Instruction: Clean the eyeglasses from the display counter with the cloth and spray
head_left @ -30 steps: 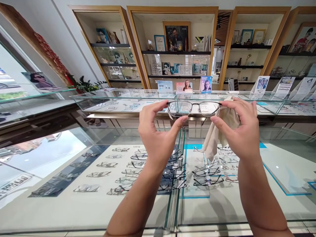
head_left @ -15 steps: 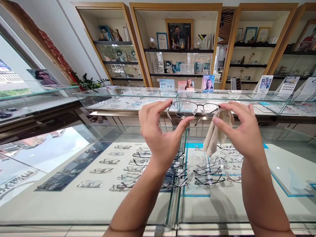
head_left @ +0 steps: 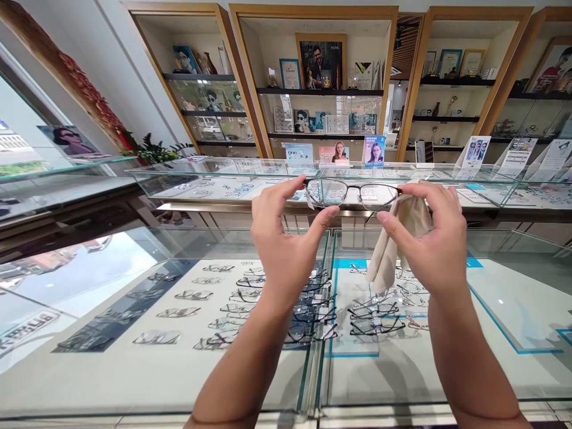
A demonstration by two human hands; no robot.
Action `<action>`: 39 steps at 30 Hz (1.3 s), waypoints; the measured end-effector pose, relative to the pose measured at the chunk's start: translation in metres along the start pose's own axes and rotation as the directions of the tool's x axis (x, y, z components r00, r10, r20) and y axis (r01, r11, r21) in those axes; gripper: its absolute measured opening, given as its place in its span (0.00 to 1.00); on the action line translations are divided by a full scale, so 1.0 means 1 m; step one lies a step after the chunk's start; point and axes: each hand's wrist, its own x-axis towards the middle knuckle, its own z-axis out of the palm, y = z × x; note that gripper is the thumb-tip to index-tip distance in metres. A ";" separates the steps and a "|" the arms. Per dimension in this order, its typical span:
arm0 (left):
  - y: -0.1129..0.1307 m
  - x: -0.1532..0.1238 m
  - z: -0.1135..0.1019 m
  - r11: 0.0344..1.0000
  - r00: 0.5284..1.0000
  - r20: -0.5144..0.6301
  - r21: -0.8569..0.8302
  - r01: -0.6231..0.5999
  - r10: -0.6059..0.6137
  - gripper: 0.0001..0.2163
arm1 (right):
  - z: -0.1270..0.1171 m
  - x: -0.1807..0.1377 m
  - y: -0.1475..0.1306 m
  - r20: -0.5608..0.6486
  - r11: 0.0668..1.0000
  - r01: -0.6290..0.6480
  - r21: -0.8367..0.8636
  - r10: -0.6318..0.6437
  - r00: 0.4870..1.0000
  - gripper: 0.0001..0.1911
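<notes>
A pair of eyeglasses [head_left: 353, 189] with a dark upper rim is held up between my two hands, above the glass display counter. My left hand [head_left: 286, 238] grips the left end of the frame between fingertips and thumb. At the other end, my right hand [head_left: 431, 238] pinches the frame near the hinge. A beige cloth [head_left: 385, 262] hangs down from my right hand, partly behind the fingers. The lenses face away from and toward me, and the temples are mostly hidden behind them.
Below my hands, a glass counter [head_left: 214, 381] holds rows of eyeglasses [head_left: 375, 325]. Farther off stands a second glass showcase [head_left: 214, 185] with small advertising cards [head_left: 374, 152] on top. Wooden shelves [head_left: 245, 71] line the back wall. A green plant [head_left: 156, 149] sits at the left.
The eyeglasses have turned to a more level, frontal angle, and their temples show less. My hands have shifted slightly left in view along with the whole scene. Both grips stay the same.
</notes>
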 end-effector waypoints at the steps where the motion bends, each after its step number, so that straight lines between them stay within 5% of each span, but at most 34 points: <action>1: 0.000 0.000 0.000 1.000 1.000 0.008 0.001 0.008 -0.008 0.20 | 0.000 0.000 -0.001 -0.001 1.000 0.003 -0.009 -0.003 1.000 0.15; 17: -0.003 0.000 0.002 0.993 0.993 0.069 -0.055 0.102 -0.098 0.20 | 0.000 -0.003 -0.009 -0.085 0.998 0.061 -0.020 -0.062 0.994 0.14; 31: 0.004 -0.001 0.002 0.997 0.993 -0.081 0.016 -0.082 0.083 0.21 | -0.007 0.004 0.008 0.153 0.993 -0.096 0.067 0.085 0.985 0.16; 39: 0.003 -0.001 0.002 0.995 0.993 -0.075 0.005 -0.095 0.095 0.21 | -0.006 0.003 0.007 0.114 0.993 -0.088 0.074 0.079 0.990 0.16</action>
